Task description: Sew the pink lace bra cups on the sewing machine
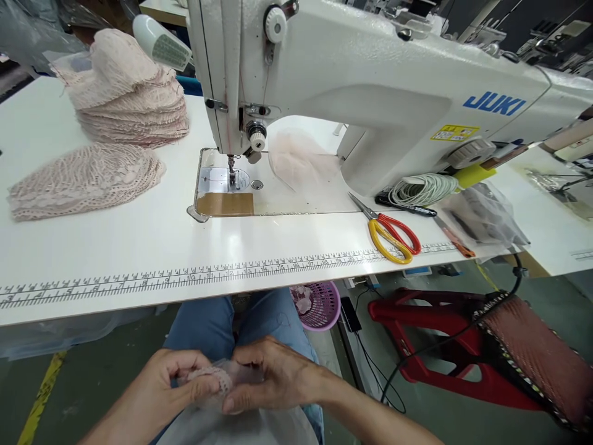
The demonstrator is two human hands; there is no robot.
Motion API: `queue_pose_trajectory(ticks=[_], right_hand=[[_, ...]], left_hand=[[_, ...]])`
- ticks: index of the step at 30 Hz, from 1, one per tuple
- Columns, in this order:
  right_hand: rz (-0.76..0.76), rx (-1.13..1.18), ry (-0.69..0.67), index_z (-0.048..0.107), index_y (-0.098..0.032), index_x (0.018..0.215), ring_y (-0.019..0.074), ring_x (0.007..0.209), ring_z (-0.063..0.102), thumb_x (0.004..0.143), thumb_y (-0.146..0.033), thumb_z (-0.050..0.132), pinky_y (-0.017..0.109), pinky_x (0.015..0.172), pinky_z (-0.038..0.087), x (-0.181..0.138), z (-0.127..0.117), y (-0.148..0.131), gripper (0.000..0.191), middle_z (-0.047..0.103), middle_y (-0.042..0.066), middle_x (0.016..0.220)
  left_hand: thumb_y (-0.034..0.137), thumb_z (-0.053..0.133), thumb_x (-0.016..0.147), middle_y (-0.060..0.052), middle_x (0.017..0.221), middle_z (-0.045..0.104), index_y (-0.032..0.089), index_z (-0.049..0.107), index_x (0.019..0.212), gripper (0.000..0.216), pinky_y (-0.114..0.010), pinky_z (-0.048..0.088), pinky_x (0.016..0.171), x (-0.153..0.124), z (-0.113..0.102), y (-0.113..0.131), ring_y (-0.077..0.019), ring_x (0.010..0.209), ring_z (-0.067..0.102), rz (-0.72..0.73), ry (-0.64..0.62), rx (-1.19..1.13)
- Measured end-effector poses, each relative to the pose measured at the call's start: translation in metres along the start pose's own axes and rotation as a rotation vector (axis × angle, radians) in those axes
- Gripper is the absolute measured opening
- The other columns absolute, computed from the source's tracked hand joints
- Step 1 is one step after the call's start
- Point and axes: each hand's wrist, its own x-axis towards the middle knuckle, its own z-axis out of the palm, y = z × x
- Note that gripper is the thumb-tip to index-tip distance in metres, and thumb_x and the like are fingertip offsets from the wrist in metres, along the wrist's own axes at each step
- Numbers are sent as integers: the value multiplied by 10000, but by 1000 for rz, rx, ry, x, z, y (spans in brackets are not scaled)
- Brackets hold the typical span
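Note:
Over my lap, my left hand (pixel 185 383) pinches the edge of a pale pink lace piece (pixel 217 375) between thumb and fingers. Close beside it, my right hand (pixel 273 377) grips sheer whitish fabric (pixel 241 372) joined to or lying against the lace; which of the two I cannot tell. More of the sheer fabric (pixel 250 426) drapes below both hands across my thighs. Parts of the lace are hidden inside my fingers. Above the hands stands a white sewing machine (pixel 361 68), its presser foot (pixel 231 176) over the needle plate.
Stacked pink lace pieces (pixel 134 99) and a single folded lace piece (pixel 88 179) lie on the table's left. Scissors (pixel 389 232), coiled cord (pixel 424 188) and sheer pink fabric (pixel 301 161) lie right of the needle. Below are a purple basket (pixel 324 306) and red stool (pixel 430 346).

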Motion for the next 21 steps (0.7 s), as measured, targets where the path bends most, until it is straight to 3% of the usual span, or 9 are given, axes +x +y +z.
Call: queue_pose_trajectory(ticks=[3, 7, 12, 21], right_hand=[[-35, -43, 21, 556, -150, 697, 60, 549, 355, 832, -460, 687, 185, 471, 251, 2, 1, 0, 363, 392, -81, 573], [-54, -16, 36, 559, -146, 681, 66, 541, 358, 842, -599, 611, 186, 471, 264, 6, 3, 4, 484, 397, -72, 559], [72, 43, 3, 553, -153, 656, 57, 530, 313, 640, -624, 786, 196, 436, 209, 5, 6, 7, 526, 354, -89, 539], [122, 3, 0, 521, -164, 673, 51, 533, 343, 687, -506, 808, 182, 437, 227, 5, 5, 4, 447, 390, -94, 566]], left_hand=[[570, 580, 788, 12, 592, 480, 151, 660, 637, 453, -232, 274, 559, 4, 0, 2, -139, 596, 365, -1, -31, 19], [598, 563, 790, 32, 573, 390, 148, 656, 636, 484, -237, 227, 529, 5, -1, -4, -131, 583, 307, 10, -35, -6], [556, 584, 800, 24, 571, 439, 144, 691, 649, 451, -223, 258, 530, 4, -1, -8, -133, 583, 346, -2, -43, -41], [534, 583, 778, 31, 557, 437, 141, 682, 653, 425, -223, 248, 532, 4, -2, -7, -131, 571, 339, -9, -41, -14]])
